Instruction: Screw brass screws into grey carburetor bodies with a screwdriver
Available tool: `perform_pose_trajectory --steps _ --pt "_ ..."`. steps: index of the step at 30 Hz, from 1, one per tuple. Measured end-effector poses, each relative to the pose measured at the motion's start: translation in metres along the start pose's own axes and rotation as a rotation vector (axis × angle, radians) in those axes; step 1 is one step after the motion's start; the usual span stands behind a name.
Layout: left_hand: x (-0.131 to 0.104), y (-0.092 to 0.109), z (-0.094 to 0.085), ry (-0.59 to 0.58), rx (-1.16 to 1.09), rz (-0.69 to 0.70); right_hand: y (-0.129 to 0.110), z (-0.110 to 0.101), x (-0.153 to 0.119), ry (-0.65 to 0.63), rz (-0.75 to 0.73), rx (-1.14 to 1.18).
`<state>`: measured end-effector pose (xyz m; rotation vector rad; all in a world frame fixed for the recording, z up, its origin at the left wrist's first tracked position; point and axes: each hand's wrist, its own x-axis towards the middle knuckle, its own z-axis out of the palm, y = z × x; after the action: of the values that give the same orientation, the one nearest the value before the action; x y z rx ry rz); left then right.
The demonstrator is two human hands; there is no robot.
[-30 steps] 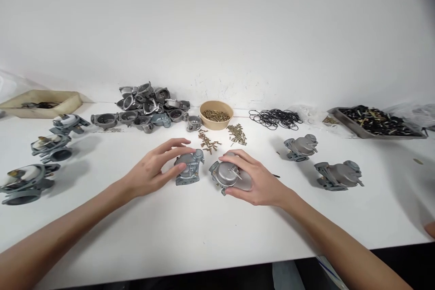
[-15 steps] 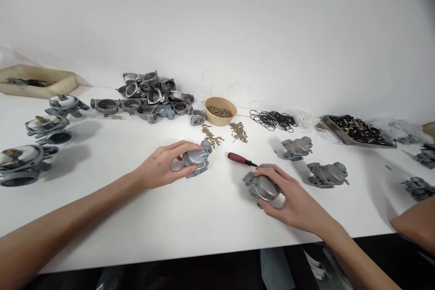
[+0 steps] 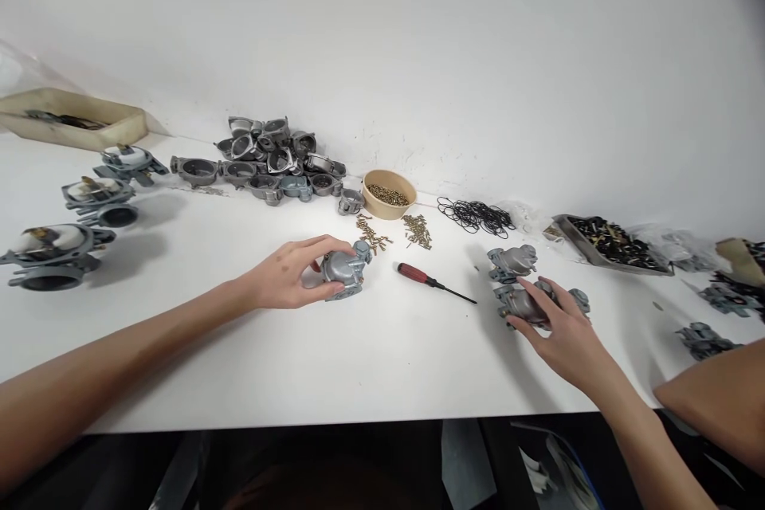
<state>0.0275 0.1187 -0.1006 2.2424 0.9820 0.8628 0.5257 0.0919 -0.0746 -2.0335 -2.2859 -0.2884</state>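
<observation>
Head view, right hand: by the right hand's (image 3: 565, 331) fingers a matte grey metal carburetor (image 3: 524, 307) is gripped, now carried rightward beside two similar carburetors (image 3: 514, 260), apparently grouped with them.
Centre: a red-handled, black-shafted screwdriver (image 3: 421, 276) is left uncovered.
Left hand (image 3: 292, 275): a shiny silver-grey metal carburetor (image 3: 345, 269) is held mid-frame.
Table (image 3: 358, 366): smooth, white.
Wall (image 3: 382, 56): white, lightly scuffed, across the upper frame.

bare forearms (image 3: 179, 339), left hand (image 3: 292, 275) with small spots
</observation>
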Motion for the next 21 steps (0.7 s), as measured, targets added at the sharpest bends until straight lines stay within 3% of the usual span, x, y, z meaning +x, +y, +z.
perform_pose_trajectory --steps 7,16,21 --pt "-0.001 0.005 0.003 -0.017 -0.034 -0.048 -0.015 0.000 0.018 -0.005 -0.034 0.013" --pt "-0.002 0.005 0.003 -0.030 -0.078 -0.090 -0.030 -0.012 0.008 0.085 0.013 -0.007" --pt "-0.003 0.004 0.004 -0.041 -0.078 -0.078 -0.026 -0.016 0.006 0.057 0.045 -0.173"
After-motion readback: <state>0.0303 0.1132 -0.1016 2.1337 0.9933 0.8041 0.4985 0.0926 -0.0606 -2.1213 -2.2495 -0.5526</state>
